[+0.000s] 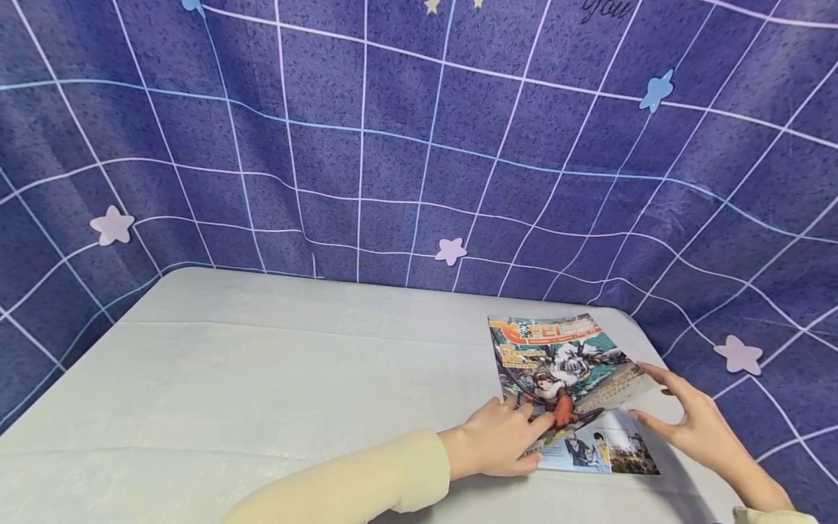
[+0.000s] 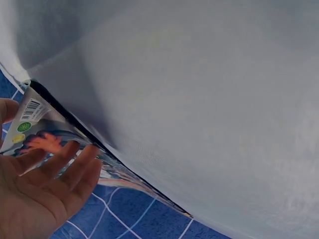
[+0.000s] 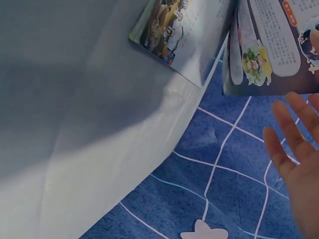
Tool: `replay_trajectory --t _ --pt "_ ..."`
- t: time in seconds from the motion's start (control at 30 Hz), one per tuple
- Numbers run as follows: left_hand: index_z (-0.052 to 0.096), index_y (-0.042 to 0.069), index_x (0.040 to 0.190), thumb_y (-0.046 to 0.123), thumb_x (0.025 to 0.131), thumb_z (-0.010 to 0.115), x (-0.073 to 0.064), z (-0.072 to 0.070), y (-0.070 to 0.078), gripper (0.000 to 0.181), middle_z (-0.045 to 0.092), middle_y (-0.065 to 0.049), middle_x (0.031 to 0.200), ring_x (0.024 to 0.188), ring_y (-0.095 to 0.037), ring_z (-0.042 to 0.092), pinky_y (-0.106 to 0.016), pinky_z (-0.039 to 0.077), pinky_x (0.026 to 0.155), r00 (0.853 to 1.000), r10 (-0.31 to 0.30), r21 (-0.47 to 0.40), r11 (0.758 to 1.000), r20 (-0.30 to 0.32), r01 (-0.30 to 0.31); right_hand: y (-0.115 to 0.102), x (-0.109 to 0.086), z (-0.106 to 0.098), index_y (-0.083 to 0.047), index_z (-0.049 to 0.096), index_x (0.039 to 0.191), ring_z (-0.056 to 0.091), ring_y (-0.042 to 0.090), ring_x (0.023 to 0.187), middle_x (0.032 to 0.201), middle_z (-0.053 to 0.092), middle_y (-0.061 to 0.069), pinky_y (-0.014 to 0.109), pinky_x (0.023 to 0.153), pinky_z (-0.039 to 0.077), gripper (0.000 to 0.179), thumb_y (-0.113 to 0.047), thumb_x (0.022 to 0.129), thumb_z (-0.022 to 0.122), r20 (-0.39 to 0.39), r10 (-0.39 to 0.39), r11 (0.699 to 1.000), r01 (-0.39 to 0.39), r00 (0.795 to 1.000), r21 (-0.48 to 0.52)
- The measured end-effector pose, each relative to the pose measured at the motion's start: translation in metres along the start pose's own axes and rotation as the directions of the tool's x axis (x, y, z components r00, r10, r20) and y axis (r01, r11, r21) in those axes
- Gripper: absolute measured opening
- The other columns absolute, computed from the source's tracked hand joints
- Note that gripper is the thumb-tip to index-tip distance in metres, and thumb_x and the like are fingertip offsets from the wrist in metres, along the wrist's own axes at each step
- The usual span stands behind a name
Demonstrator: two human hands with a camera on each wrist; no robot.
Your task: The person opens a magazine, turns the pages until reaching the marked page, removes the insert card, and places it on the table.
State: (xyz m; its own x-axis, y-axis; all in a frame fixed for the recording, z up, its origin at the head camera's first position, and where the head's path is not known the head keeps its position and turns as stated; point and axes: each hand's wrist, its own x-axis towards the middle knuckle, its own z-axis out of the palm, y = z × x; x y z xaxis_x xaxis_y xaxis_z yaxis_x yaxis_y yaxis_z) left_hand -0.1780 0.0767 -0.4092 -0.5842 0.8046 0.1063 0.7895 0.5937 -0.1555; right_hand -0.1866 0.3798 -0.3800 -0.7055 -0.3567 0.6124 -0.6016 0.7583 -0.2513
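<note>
A magazine [image 1: 543,364] with a colourful illustrated cover lies at the right of the table. Its right side is lifted, and an inside page [image 1: 592,445] with printed pictures shows under it. My left hand [image 1: 494,437] rests on the lower left of the cover, near the spine, fingers spread. In the left wrist view its fingers [image 2: 75,167] lie over the cover close to the spine. At the raised right edge is my right hand [image 1: 697,426], thumb and fingers apart, fingertips right at the paper. The right wrist view shows straight fingers [image 3: 291,129] beside the raised page [image 3: 266,47].
The magazine lies on a table with a pale cloth [image 1: 262,378]. Behind and beside it hangs a blue curtain [image 1: 366,160] with grid lines and stars. The table's right edge [image 3: 174,147] runs close to the right hand.
</note>
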Motion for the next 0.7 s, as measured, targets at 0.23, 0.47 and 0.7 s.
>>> replay_trajectory --t 0.23,0.47,0.7 --pt "0.029 0.025 0.14 0.053 0.089 0.041 -0.001 0.001 0.001 0.059 0.056 0.002 0.119 0.099 -0.019 0.06 -0.028 0.051 0.072 1.0 0.002 0.005 1.0 -0.025 -0.002 0.0 -0.004 0.005 -0.001 0.049 0.128 0.036 -0.02 0.11 0.129 0.044 -0.022 0.001 0.08 0.033 0.088 0.003 0.046 0.082 0.014 0.002 1.0 -0.002 1.0 0.008" --pt "0.021 0.024 0.144 0.052 0.089 0.042 -0.002 -0.001 0.0 0.065 0.055 0.002 0.118 0.094 -0.019 0.062 -0.028 0.051 0.068 1.0 0.001 -0.006 1.0 -0.03 -0.001 0.002 -0.008 0.008 -0.001 0.051 0.124 0.043 -0.018 0.097 0.123 0.046 -0.025 0.004 0.076 0.038 0.084 0.0 0.046 0.084 0.033 0.006 1.0 -0.006 0.999 -0.014" --pt "0.02 0.024 0.145 0.05 0.09 0.041 -0.002 -0.002 0.0 0.064 0.054 0.003 0.117 0.087 -0.017 0.061 -0.026 0.051 0.064 0.999 0.014 -0.004 1.0 -0.039 -0.014 0.002 -0.015 0.017 -0.008 0.06 0.098 0.056 0.0 0.082 0.086 0.063 -0.005 0.014 0.068 0.042 0.06 -0.004 0.044 0.085 0.097 -0.044 0.999 0.046 0.994 -0.017"
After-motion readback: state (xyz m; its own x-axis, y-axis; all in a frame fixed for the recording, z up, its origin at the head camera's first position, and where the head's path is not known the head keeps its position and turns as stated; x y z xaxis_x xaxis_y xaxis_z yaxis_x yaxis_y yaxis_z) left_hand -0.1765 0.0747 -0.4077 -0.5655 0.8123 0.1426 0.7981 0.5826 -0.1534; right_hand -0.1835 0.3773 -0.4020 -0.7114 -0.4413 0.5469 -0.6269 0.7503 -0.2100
